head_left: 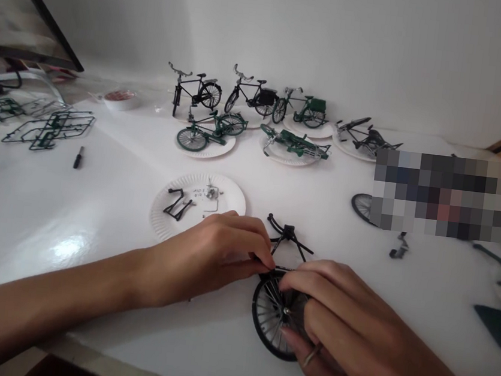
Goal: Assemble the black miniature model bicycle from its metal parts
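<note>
Near the table's front, my right hand (347,332) curls its fingers around a small black spoked wheel (262,325) of a model bicycle, and a ring shows on one finger. My left hand (206,255) pinches the black model bicycle frame (289,233) just at the wheel's upper edge. The frame's forked bars stick out beyond my fingertips, and the exact joint between frame and wheel is hidden. Left of these parts, partly behind my left hand, lies a white paper plate (157,213). It carries a black bracket-like part (180,210) and small metal pieces (212,193).
Several finished-looking model bicycles (207,129) stand or lie on paper plates along the wall. Green part frames (53,129), a small screwdriver (79,158) and a white bowl (121,99) are at left. A loose wheel (361,208) and small part (400,247) lie right, near a pixelated patch.
</note>
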Tool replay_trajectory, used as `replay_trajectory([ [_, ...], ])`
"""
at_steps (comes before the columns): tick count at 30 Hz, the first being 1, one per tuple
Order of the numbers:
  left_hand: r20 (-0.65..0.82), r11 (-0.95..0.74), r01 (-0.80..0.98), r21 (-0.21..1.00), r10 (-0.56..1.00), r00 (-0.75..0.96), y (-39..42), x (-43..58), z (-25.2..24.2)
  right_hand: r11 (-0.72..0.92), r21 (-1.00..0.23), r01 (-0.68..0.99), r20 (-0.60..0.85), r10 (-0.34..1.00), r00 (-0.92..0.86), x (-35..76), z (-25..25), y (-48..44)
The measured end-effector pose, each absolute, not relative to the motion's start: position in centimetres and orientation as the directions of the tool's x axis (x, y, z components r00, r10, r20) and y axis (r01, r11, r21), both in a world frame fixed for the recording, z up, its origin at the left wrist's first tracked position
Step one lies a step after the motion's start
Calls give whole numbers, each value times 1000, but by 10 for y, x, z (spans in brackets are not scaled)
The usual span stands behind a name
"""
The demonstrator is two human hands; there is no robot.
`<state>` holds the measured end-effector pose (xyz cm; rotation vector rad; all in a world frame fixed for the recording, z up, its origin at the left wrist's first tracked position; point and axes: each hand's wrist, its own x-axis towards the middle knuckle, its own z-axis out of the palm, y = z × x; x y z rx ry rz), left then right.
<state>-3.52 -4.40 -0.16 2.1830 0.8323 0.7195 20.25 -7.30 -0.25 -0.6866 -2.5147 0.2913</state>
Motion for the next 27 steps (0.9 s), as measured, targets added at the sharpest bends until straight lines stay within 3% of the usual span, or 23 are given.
replay_trajectory([
  [11, 239, -627, 413, 661, 697, 676, -45, -36, 0, 852, -331, 404, 427, 518, -741, 200, -1, -72],
  [17, 229, -591, 403, 698, 718, 657, -47, -35, -4, 847, -371, 382, 428, 521, -738, 211, 2, -68],
  [22, 290, -638, 313, 704, 661, 693, -48, -35, -7, 810, -331, 484, 461, 587, -666, 211, 17, -48],
  [23, 300, -641, 297, 708, 653, 696, -48, -35, -8, 818, -311, 483, 494, 574, -654, 204, 22, -40],
  [27, 328, -638, 257, 726, 650, 686, -50, -33, -13, 879, -280, 385, 401, 472, -785, 157, 34, 4],
])
